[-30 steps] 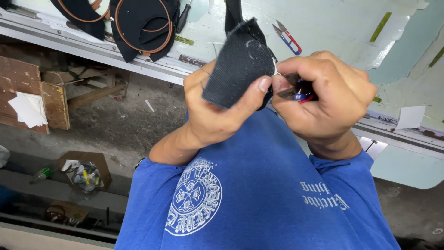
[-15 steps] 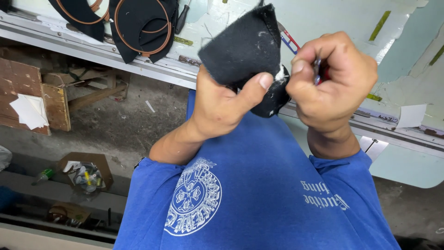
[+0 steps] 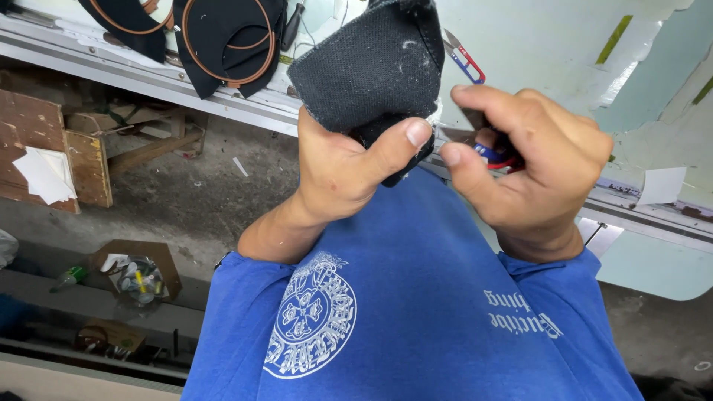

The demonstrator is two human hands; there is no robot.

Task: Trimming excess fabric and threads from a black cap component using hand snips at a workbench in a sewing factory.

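My left hand (image 3: 349, 167) grips a piece of black fabric (image 3: 368, 67), thumb pressed on its lower edge, holding it up in front of my chest. My right hand (image 3: 531, 160) is closed around small red-and-blue thread snips (image 3: 496, 154), mostly hidden in the fist, right beside the fabric's edge. A thin pale thread seems to run between fabric and right hand. I wear a blue printed T-shirt (image 3: 416, 312).
A pale green worktable (image 3: 535, 44) holds a second pair of red-and-blue snips (image 3: 466, 58) and black fabric pieces with brown trim (image 3: 223, 41). A metal rail (image 3: 134, 70) edges it. Below, wooden boards (image 3: 44, 148) and scraps lie on the floor.
Both hands have risen toward the table edge with the fabric. My right hand has shifted slightly away from the fabric, its fist turned.
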